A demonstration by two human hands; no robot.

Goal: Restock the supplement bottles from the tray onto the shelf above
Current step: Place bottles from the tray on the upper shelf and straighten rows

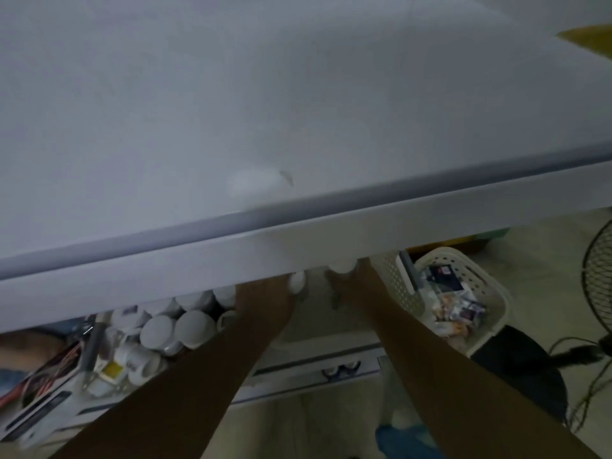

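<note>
A broad white shelf (231,111) fills the upper part of the view, its front lip (298,246) running across the frame and hiding most of what lies beneath. Both bare forearms reach up and forward under that lip. The left hand (265,293) is seen from the back, its fingers tucked under the lip and out of sight; a white-capped supplement bottle (297,282) sits just at its right edge, touching the hand, so it appears to be held, though how far the fingers close around it cannot be told. The right hand (347,276) also ends at the lip, with a second white bottle cap (341,267) touching its upper left side; the fingers are hidden, so its grip likewise cannot be judged. The two bottles sit near each other between the hands, partly covered by the lip. To the left of the left forearm, a cluster of white-lidded bottles (178,323) stands close together on the lower level, their tray hidden. Further left lies a clutter of boxes and cables (49,376). Right of the right forearm is a white perforated basket (463,270) holding small packets, and a standing fan (599,270) shows at the right edge.
</note>
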